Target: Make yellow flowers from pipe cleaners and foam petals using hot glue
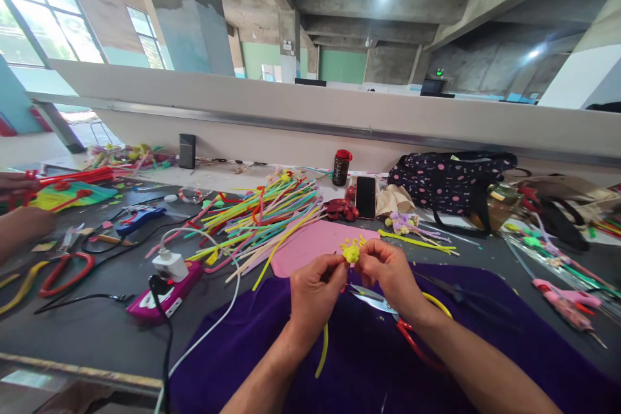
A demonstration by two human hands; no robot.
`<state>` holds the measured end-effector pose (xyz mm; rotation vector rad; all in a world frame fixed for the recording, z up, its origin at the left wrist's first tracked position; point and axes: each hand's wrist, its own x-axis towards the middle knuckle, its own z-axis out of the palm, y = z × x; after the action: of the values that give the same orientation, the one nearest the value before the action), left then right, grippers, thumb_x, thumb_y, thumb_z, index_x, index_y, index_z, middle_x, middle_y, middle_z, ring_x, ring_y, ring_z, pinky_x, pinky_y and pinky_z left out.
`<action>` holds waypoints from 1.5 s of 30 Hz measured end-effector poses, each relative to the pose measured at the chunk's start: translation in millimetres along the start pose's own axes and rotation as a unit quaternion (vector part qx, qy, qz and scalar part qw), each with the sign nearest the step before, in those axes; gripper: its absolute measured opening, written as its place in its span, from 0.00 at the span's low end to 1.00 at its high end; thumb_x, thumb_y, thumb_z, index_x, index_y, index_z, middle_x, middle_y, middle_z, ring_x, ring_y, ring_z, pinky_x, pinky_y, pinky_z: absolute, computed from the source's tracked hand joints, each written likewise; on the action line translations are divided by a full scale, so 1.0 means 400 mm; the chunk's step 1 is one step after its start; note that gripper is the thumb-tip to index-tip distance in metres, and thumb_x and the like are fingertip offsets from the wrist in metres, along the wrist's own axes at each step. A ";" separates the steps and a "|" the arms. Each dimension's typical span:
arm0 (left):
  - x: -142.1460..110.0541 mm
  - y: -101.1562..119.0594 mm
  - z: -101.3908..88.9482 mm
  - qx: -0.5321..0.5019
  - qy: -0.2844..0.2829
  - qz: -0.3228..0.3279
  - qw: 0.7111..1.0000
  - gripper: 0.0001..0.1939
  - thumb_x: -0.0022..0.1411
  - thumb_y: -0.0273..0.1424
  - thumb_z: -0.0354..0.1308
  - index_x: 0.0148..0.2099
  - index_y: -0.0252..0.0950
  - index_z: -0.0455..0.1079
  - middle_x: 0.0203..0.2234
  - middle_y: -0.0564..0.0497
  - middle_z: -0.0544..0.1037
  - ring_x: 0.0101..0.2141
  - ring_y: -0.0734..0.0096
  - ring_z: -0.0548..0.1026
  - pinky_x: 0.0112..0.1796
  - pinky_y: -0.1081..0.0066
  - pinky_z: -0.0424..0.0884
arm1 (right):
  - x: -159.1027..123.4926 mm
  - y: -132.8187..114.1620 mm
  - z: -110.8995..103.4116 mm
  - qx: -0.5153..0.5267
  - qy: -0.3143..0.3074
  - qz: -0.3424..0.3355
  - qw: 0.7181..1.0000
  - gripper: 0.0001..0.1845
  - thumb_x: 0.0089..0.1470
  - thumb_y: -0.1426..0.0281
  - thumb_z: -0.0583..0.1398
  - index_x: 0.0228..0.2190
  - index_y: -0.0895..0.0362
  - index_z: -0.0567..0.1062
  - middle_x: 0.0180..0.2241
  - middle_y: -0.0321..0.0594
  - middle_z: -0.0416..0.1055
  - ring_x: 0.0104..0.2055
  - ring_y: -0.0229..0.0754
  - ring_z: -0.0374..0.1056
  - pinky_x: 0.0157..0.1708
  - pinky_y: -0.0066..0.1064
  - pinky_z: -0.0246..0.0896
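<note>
Between my two hands is a small yellow pipe-cleaner flower (351, 252), held up over the purple cloth (252, 343). My left hand (317, 291) pinches it from the left, and a yellow stem (322, 349) hangs below that hand. From the right, the fingertips of my right hand (388, 275) are closed on the flower's edge. Just under my right hand lies a pair of red-handled scissors (373, 301) with its blades pointing left. Part of a yellow pipe cleaner (438, 304) shows behind my right wrist.
A pile of coloured pipe cleaners (262, 220) lies beside a pink sheet (301, 249). Left of me sit a purple power strip (167, 297) and red-handled scissors (66, 275). A phone (365, 197), bottle (341, 168) and bag (436, 184) stand behind. Another person's hand (19, 191) works at far left.
</note>
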<state>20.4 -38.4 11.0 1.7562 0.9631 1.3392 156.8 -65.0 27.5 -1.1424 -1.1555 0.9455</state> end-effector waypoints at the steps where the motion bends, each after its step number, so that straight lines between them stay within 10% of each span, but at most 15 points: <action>1: 0.000 0.000 0.000 0.013 0.005 0.011 1.000 0.06 0.53 0.31 0.56 0.30 0.36 0.74 0.18 0.55 0.74 0.18 0.77 0.69 0.22 0.78 0.65 | 0.002 0.003 -0.001 0.008 -0.003 0.001 1.000 0.07 0.46 0.70 0.59 0.20 0.59 0.68 0.17 0.31 0.67 0.14 0.29 0.58 0.14 0.21 0.51; 8: 0.000 0.003 0.001 0.035 0.028 0.041 0.998 0.05 0.52 0.30 0.57 0.28 0.37 0.74 0.20 0.54 0.76 0.19 0.78 0.70 0.25 0.78 0.65 | 0.004 0.008 -0.001 0.037 -0.017 0.016 0.999 0.10 0.48 0.69 0.59 0.19 0.59 0.68 0.15 0.30 0.66 0.13 0.29 0.58 0.13 0.21 0.49; 16: 0.025 0.004 -0.018 -0.267 -0.065 -0.222 0.935 0.11 0.49 0.37 0.60 0.28 0.33 0.69 0.12 0.56 0.71 0.12 0.81 0.65 0.14 0.81 0.57 | -0.008 -0.011 -0.011 0.031 -0.021 -0.021 0.999 0.15 0.55 0.62 0.55 0.25 0.60 0.72 0.19 0.35 0.69 0.15 0.30 0.61 0.14 0.22 0.52; 23: 0.031 -0.005 -0.013 -0.363 -0.111 -0.281 0.881 0.11 0.48 0.36 0.61 0.25 0.33 0.66 0.09 0.57 0.68 0.09 0.83 0.63 0.11 0.83 0.51 | -0.009 0.006 0.003 -0.004 -0.032 -0.033 0.999 0.11 0.47 0.64 0.61 0.22 0.60 0.70 0.18 0.32 0.67 0.15 0.30 0.60 0.15 0.21 0.54; 45: 0.021 -0.011 -0.007 -0.294 -0.112 -0.254 0.915 0.12 0.49 0.38 0.61 0.28 0.33 0.67 0.10 0.57 0.68 0.09 0.83 0.63 0.11 0.83 0.48 | 0.003 0.016 -0.001 -0.018 -0.042 -0.045 0.998 0.11 0.46 0.66 0.62 0.21 0.59 0.69 0.15 0.29 0.64 0.15 0.30 0.59 0.15 0.21 0.55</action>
<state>18.7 -28.5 11.5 1.0705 0.7166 0.9295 157.6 -62.8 21.2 -1.0786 -1.2864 0.9134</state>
